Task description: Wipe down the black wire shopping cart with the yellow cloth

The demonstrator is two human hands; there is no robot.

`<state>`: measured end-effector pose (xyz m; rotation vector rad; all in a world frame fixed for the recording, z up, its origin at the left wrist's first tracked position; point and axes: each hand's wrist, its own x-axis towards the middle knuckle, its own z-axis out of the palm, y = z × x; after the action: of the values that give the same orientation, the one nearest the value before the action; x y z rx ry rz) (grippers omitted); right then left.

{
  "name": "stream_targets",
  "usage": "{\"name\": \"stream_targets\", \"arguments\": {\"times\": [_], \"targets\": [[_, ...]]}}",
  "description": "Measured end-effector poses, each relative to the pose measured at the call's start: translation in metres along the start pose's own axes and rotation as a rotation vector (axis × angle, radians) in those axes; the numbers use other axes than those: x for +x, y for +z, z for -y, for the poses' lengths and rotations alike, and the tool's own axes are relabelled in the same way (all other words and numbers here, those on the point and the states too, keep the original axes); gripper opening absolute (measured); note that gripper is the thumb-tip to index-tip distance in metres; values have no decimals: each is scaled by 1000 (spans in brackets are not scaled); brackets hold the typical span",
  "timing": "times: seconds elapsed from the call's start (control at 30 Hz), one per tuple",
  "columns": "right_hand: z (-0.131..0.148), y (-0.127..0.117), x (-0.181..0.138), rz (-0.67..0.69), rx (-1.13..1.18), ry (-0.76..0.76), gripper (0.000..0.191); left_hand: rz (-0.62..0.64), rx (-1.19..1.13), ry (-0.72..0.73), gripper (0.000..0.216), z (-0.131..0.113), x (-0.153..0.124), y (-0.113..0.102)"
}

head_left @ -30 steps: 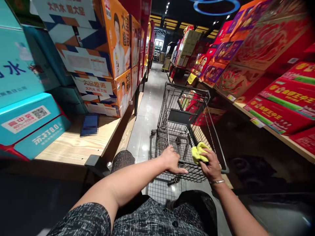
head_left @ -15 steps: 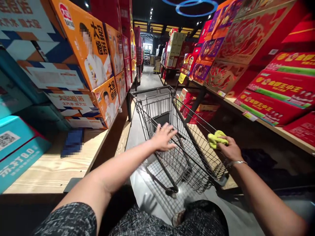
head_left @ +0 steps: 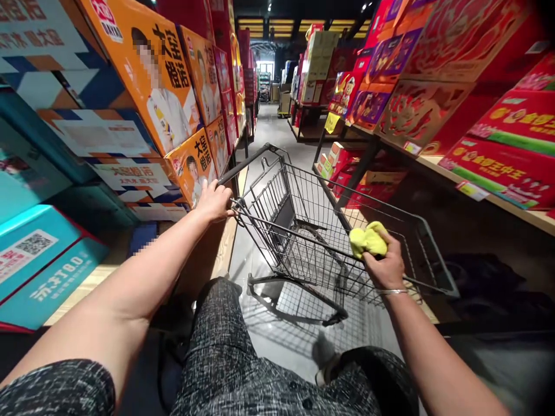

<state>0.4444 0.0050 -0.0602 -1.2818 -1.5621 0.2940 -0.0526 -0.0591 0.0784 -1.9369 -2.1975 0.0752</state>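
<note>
A dark wire shopping cart (head_left: 303, 196) stands at an angle across the aisle in front of me. My left hand (head_left: 213, 199) is closed on the near end of its push handle (head_left: 245, 164), close beside the orange cartons. In my right hand (head_left: 385, 263) is a crumpled yellow-green cloth (head_left: 367, 238), held against the cart's near side rail; whether the fingers also grip the rail I cannot tell. No goods show in the cart's basket. A bracelet circles my right wrist.
Orange drink cartons (head_left: 143, 75) and a turquoise box (head_left: 52, 260) are stacked on the left wooden shelf. Red boxes (head_left: 498, 167) line the right shelf, whose edge runs close to the cart. The grey floor (head_left: 271, 124) runs on between the shelves.
My left hand has moved left from above the cart and closed on its handle. The cart has turned, its handle end swinging left. The cloth in my right hand has shifted slightly left.
</note>
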Motion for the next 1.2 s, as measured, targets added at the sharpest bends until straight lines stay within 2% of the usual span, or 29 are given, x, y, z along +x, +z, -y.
{"name": "stream_targets", "arguments": {"times": [0.07,0.17,0.27,0.37,0.47,0.53,0.67,0.73,0.8,0.9,0.97,1.03,1.1,1.2], "targets": [[-7,-6,10,-42,42,107,80,-58,20,-1,55,-10,-19,0],[-6,-8,24,-47,213,211,80,-106,27,-11,47,-29,-47,-6],[7,3,32,42,483,295,75,-84,59,36,43,-45,-70,-18],[30,22,32,173,649,285,72,-1,41,96,48,-58,-90,-32],[60,40,26,226,550,162,74,17,-79,128,56,-68,-103,-43],[83,50,19,235,429,5,74,-24,-189,156,61,-73,-106,-48],[141,67,5,252,308,-319,56,-45,-454,287,72,-83,-97,-57],[169,72,-1,241,321,-392,50,-19,-625,316,84,-89,-87,-59],[192,74,-7,253,374,-405,49,18,-772,325,89,-96,-78,-59],[209,75,-14,438,528,-303,54,-3,-868,301,57,-102,-71,-54],[210,74,-18,613,668,-151,65,-56,-891,268,32,-105,-72,-50],[208,73,-22,728,827,13,79,-82,-982,272,17,-107,-75,-48],[206,72,-25,800,989,128,88,-69,-1163,321,9,-108,-79,-48],[208,71,-30,905,1187,206,95,-35,-1395,409,11,-109,-82,-50]]}}
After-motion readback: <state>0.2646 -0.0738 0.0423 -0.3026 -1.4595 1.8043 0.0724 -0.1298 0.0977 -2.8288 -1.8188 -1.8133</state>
